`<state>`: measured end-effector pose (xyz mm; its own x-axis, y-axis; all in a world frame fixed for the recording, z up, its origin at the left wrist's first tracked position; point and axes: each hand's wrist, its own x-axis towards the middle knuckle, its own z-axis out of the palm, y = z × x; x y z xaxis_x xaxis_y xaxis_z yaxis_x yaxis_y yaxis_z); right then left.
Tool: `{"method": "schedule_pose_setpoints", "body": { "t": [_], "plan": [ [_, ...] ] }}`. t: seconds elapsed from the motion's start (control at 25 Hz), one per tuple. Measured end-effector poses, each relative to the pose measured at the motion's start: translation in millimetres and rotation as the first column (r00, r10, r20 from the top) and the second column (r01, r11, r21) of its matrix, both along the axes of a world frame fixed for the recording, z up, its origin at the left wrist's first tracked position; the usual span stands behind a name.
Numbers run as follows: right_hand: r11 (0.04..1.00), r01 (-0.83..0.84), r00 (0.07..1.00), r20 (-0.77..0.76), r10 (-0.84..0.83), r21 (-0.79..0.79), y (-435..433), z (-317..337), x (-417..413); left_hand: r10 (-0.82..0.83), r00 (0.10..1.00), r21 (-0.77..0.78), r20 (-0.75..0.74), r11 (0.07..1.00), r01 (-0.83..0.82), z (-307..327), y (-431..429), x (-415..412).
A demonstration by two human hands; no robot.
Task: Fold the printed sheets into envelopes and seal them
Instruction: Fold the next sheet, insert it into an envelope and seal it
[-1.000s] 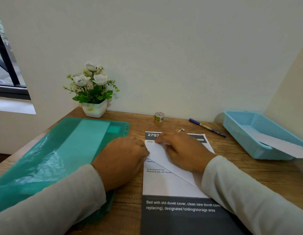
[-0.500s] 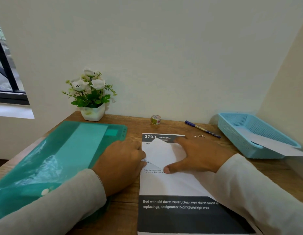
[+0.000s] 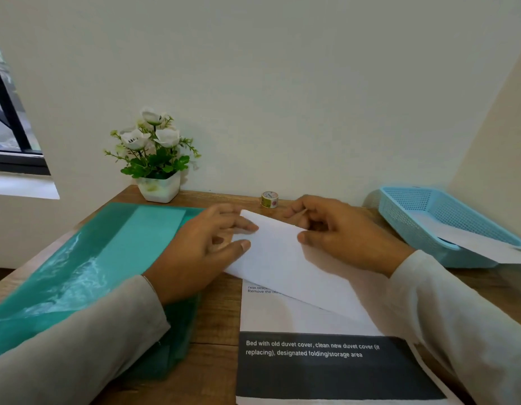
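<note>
Since half a second ago, the top of the printed sheet [image 3: 300,317] has come over further and now covers its dark header. My hands have left the crease for the paper's far end, and the pen is out of sight behind my right hand [image 3: 341,235].

From the head camera: the blue mesh basket [image 3: 405,209] at the right wall holds one white sheet of paper [image 3: 487,248], which hangs out over its near rim. The green plastic folder [image 3: 87,273] lies closed on the wooden desk [image 3: 215,323] under my left forearm; its contents cannot be made out.

My left hand [image 3: 195,252] pinches the left edge of the folded flap [image 3: 279,258], with forefinger and thumb curved close together on the white paper. My right hand holds the flap's far edge, thumb on top and the other fingers curled tight behind it.

The sheet lies before me, printed side up, its black band nearest. A small tape roll [image 3: 269,199] stands just beyond the flap, and a potted flower plant [image 3: 155,159] stands at the back left.
</note>
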<state>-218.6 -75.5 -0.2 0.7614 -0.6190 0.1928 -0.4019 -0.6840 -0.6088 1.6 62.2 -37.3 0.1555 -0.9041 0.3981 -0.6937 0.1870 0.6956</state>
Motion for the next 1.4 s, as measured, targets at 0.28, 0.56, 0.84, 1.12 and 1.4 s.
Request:
{"method": "schedule_pose_setpoints", "body": {
  "t": [0.28, 0.56, 0.84, 1.12, 1.4],
  "plan": [
    [0.992, 0.013, 0.988, 0.157, 0.007, -0.127, -6.8, -11.0, 7.2, 0.184, 0.967, -0.057, -0.177, 0.979, -0.196, 9.9, 1.0, 26.6],
    [0.958, 0.272, 0.959, 0.111, -0.262, -0.087, -41.7, -37.9, -17.7, 0.381, 0.912, 0.110, 0.154, 0.910, -0.399, 7.4, 3.0, 60.2],
    [0.972, 0.221, 0.974, -0.032, -0.224, -0.081, -47.3, -58.1, -20.7, 0.296, 0.896, 0.318, 0.330, 0.859, -0.401, 0.0, 0.9, 63.7],
    [0.971, 0.225, 0.972, 0.083, -0.218, -0.085, -42.4, -74.8, -23.9, 0.281, 0.915, 0.013, 0.291, 0.955, -0.297, 18.6, -10.4, 40.9],
    [0.962, 0.246, 0.968, 0.087, -0.237, -0.115, -42.5, -80.0, -21.9, 0.086, 0.847, 0.246, 0.524, 0.937, -0.247, 50.4, -103.9, 21.6]
  ]
}}
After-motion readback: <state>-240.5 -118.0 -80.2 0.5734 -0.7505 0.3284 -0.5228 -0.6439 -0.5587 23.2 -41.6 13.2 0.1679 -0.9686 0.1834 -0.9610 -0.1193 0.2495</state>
